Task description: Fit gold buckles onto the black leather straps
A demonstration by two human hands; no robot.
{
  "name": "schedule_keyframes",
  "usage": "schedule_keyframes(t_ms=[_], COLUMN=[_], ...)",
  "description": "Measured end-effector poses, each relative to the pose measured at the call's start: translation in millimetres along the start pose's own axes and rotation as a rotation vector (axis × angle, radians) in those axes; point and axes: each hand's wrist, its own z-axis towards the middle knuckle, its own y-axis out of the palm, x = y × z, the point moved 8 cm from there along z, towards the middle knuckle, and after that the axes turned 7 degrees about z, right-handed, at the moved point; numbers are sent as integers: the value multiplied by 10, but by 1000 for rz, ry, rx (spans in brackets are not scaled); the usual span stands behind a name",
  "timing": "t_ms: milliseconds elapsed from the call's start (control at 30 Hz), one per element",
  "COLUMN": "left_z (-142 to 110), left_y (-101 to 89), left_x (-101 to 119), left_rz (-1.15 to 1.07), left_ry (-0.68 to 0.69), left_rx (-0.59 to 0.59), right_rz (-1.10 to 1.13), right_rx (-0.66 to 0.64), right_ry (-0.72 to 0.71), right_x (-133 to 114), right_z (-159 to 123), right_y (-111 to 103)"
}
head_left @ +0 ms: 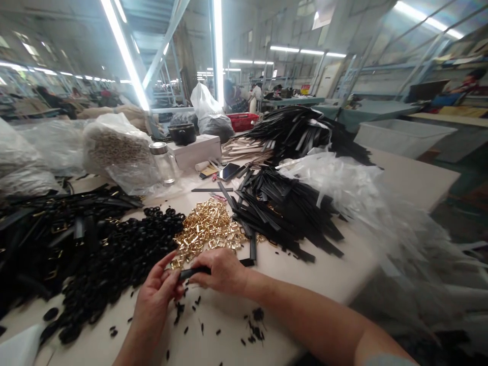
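A short black strap (195,272) is stretched between my two hands, its far end sticking out to the right beyond my right hand. My left hand (159,287) pinches the left end between thumb and fingers. Closed over the strap's middle is my right hand (223,272). Just beyond them lies a heap of gold metal buckles (208,229); a few lie close to my left fingertips, and I cannot make out whether one is on the strap. To the left spreads a pile of small black loops (125,259). Flat black straps (282,208) are heaped to the right.
Black straps with gold buckles (57,229) cover the far left. Behind stand a glass jar (163,165), a white box (198,151) and a phone (230,172). Clear plastic sheeting (343,178) hangs over the right table edge. Black scraps (253,328) lie in front.
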Motion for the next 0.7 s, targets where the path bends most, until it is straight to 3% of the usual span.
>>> schedule_keyframes(t_ms=[333, 500, 600, 700], left_z=[-44, -11, 50, 48], left_y=[47, 34, -97, -257], left_x=[-13, -54, -34, 61], left_rz=[-13, -24, -102, -142], left_ry=[-29, -58, -11, 129], left_rx=[-10, -32, 75, 228], right_rz=[-166, -144, -121, 4], right_rx=[-29, 76, 180, 96], right_ry=[-97, -131, -288, -385], right_x=[-125, -150, -342, -478], right_z=[-4, 0, -46, -90], right_y=[22, -99, -238, -180])
